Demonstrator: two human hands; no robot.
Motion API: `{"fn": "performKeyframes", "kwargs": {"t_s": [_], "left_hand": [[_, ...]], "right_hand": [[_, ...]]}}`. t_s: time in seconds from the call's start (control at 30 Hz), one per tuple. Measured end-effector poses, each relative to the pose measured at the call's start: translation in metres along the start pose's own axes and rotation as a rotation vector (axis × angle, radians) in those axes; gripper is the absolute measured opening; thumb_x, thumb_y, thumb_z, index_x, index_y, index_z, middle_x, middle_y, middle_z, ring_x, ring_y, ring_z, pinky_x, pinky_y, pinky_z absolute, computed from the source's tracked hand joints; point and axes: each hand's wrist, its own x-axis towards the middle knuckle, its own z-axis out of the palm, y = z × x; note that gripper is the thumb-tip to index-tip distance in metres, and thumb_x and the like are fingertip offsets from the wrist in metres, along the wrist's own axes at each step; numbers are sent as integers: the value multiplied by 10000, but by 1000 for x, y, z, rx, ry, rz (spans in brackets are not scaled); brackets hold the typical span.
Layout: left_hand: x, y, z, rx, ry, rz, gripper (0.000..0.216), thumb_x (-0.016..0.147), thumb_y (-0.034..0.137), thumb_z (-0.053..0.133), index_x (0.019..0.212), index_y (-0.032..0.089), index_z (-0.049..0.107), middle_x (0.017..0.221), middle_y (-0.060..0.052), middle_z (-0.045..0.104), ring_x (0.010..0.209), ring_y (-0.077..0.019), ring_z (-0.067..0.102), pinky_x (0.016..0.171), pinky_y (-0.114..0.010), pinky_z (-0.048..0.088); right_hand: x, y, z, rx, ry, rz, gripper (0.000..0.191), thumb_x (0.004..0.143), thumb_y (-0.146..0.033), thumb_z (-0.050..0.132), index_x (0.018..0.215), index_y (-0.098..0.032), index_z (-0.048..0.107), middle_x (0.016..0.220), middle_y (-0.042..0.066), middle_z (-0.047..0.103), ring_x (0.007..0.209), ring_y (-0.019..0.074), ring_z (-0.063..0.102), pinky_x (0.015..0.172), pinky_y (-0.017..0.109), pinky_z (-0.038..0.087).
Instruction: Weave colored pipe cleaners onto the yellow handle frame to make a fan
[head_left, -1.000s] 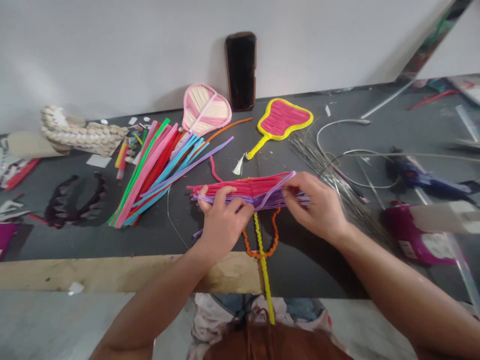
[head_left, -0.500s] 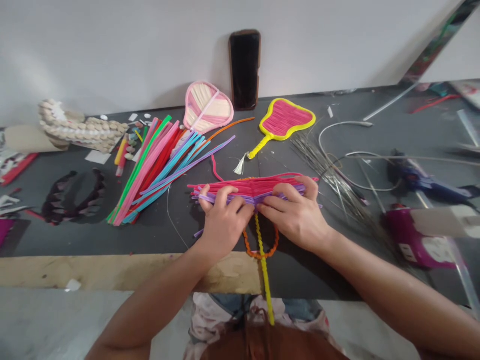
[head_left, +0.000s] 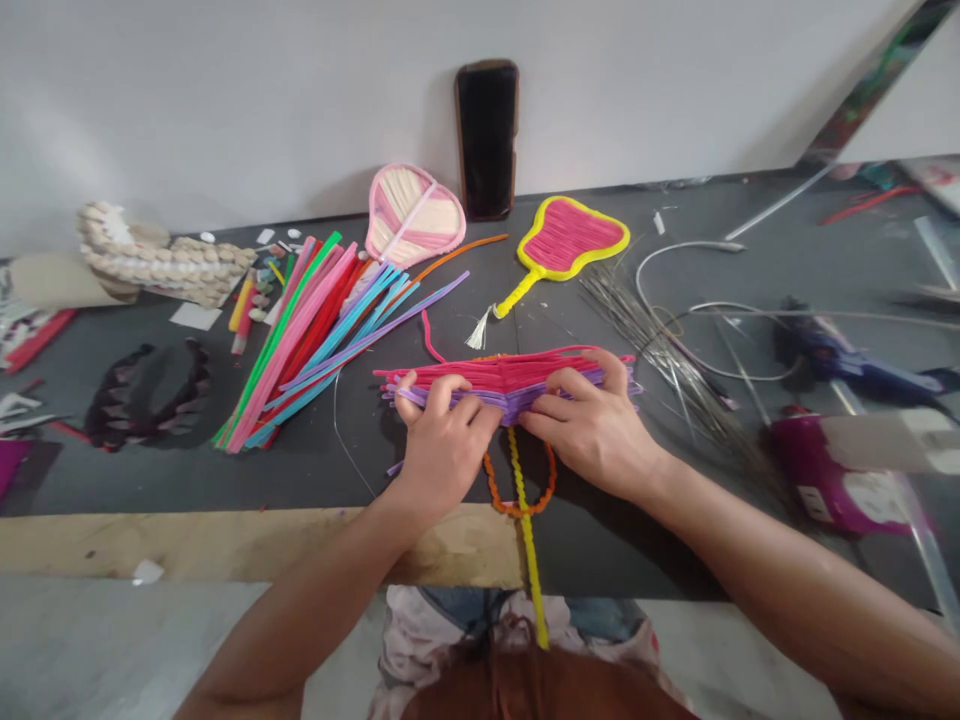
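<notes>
Rows of pink and purple pipe cleaners (head_left: pixel 504 376) lie crosswise on the table in front of me, bent slightly at the middle. My left hand (head_left: pixel 448 440) presses on their left half with curled fingers, thumb side near the centre. On the right half, my right hand (head_left: pixel 592 425) grips the strands the same way, its fingertips close to the middle. Beneath them runs a twisted yellow pipe-cleaner stem (head_left: pixel 529 540), pointing towards my body. An orange twisted loop (head_left: pixel 553 490) crosses that stem just below my hands; its upper part is mostly hidden.
Beyond my hands lie a pink fan with yellow edging (head_left: pixel 574 238) and a pale pink-and-cream one (head_left: pixel 415 215). A phone (head_left: pixel 487 140) leans on the wall. Loose pipe cleaners (head_left: pixel 300 340) spread leftward; wires (head_left: pixel 660 350), a glue gun (head_left: pixel 862 360) and a purple box (head_left: pixel 832 470) lie right.
Both hands stay on the pipe cleaners. The fingertips have parted slightly at the centre, showing more of the purple strands there.
</notes>
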Motion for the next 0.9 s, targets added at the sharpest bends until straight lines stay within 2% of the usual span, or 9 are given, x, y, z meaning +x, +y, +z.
{"fn": "performKeyframes", "kwargs": {"t_s": [0.17, 0.37, 0.63, 0.9], "left_hand": [[0, -5, -5, -38, -48, 34, 193, 857, 111, 599, 901, 272, 696, 781, 6, 703, 1083, -278, 510, 1036, -609, 146], [1, -9, -7, -37, -7, 102, 275, 886, 99, 553, 903, 320, 717, 792, 25, 692, 1043, -232, 505, 1057, -567, 141], [1, -11, -9, 79, 48, 212, 197, 918, 183, 584, 916, 334, 709, 732, 47, 622, 1021, -195, 526, 1123, -561, 62], [-3, -7, -15, 133, -35, 173, 159, 897, 246, 626, 977, 350, 716, 1065, 5, 662, 1207, -285, 468, 1129, -653, -21]], "right_hand": [[-3, 6, 1, 26, 32, -48, 248, 955, -152, 486, 991, -250, 711, 719, -25, 678, 920, 172, 520, 1076, 500, 150], [-3, 9, -2, 28, 1, -68, 236, 952, -170, 503, 921, -253, 722, 726, -27, 688, 932, 179, 532, 1092, 517, 147], [-4, 8, -2, -31, -38, -79, 205, 927, -153, 545, 916, -247, 726, 780, -18, 695, 937, 191, 517, 1080, 524, 156], [-3, 5, -4, -52, -60, -64, 174, 923, -194, 570, 927, -258, 732, 859, 5, 683, 992, 211, 474, 1069, 512, 169]]}}
